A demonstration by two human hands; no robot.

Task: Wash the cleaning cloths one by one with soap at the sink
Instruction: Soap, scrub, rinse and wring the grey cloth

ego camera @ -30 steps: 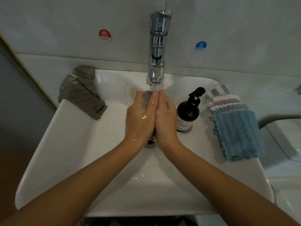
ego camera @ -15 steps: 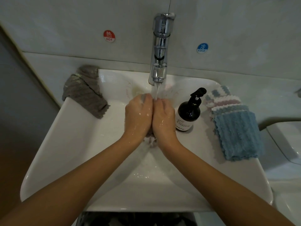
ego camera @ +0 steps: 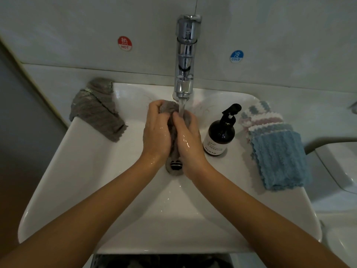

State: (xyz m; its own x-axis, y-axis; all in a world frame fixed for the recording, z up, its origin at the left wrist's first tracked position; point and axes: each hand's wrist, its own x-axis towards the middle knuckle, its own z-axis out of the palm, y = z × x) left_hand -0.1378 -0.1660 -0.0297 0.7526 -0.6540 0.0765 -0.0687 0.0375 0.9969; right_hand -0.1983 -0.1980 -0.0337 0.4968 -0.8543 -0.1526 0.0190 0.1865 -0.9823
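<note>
hands (ego camera: 172, 132) apparently wringing grey cloth (ego camera: 170, 108)

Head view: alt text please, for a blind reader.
Both hands, left hand and right hand, grip a grey cloth under the running tap over a white sink. Soap bottle and stacked cloths sit right; another grey cloth lies left.

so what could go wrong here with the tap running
1. The grey cloth gripped by the left hand and right hand hangs over the drain; it may block it.
2. Splashes may wet the blue cloths on the rim.
3. A wet elbow may tip the soap bottle.
</note>
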